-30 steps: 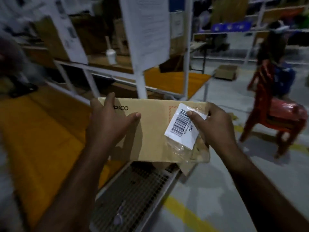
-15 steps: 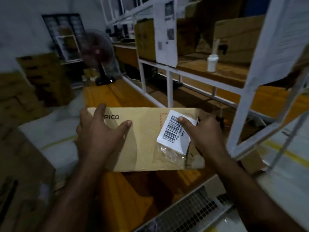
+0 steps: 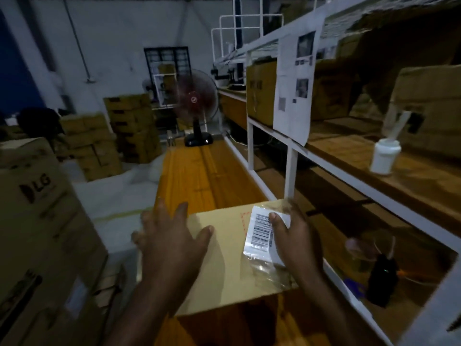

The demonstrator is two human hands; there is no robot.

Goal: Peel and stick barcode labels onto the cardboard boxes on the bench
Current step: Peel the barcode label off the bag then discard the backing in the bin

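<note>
**A:** Status at that moment?

**B:** Left to right: LG carton [image 3: 37,196] and the stacked cartons [image 3: 129,128] behind it. It was too dim to tell if any carried a label. The left hand [image 3: 172,240] lay flat on the cardboard box [image 3: 224,260], fingers spread, gripping nothing.

**A:** Where was the box?

**B:** Over the near end of the yellow bench [image 3: 197,176]. I couldn't tell if it was resting there or carried.

**A:** Label?

**B:** The barcode label [image 3: 260,231] was on the top face at the right end, just beside a red dashed mark [image 3: 245,221]. Crinkled clear film [image 3: 269,270] stuck out below it. The right hand [image 3: 296,243] clamped the box's right edge with its thumb pinning the label. Its fingers were hidden.

**A:** So, stuck?

**B:** My read: placed but not pressed flat. The film looked loose and the lower edge wanted smoothing. This box was nearly done. The rest I'd count as open.
</note>
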